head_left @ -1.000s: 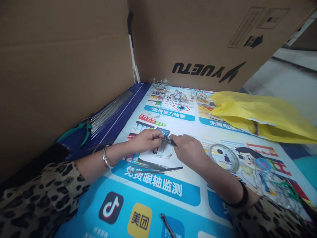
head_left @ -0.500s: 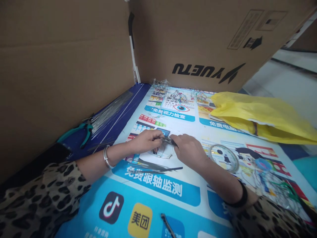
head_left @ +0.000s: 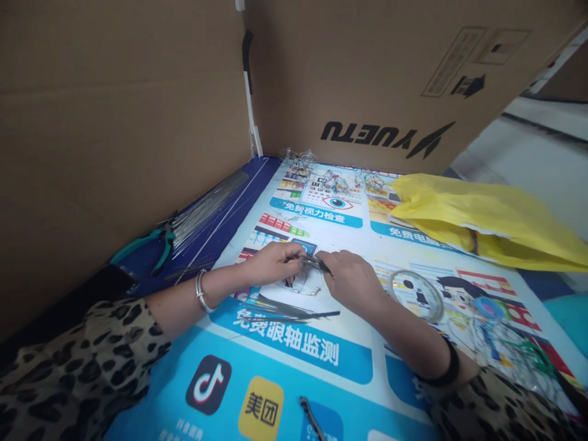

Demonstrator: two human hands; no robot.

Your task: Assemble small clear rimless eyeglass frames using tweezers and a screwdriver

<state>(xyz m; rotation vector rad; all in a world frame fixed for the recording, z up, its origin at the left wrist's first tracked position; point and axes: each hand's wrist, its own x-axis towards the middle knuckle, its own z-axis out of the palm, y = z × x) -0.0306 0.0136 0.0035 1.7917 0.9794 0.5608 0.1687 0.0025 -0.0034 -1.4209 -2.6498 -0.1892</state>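
Observation:
My left hand (head_left: 278, 262) is closed in a pinch on a thin wire loop strung with a few pale beads (head_left: 312, 291). The loop hangs below the fingers, over the printed sheet. My right hand (head_left: 349, 278) is wrapped around a pair of small pliers (head_left: 316, 263), whose jaws reach left to the wire at my left fingertips. The exact spot where the jaws meet the wire is too small to make out. Just below the hands lies a bundle of thin dark wire strips (head_left: 285, 312).
Cardboard walls (head_left: 138, 110) stand at the left and back. Teal-handled pliers (head_left: 151, 245) lie by straight wires (head_left: 209, 208) on the left. A yellow bag (head_left: 496, 220), a clear round ring (head_left: 416, 294) and tangled wires (head_left: 519, 355) are on the right. A dark tool (head_left: 313, 419) lies in front.
The hands keep nearly the same pose and grip. The whole view has shifted slightly, and the beaded loop hangs a little differently.

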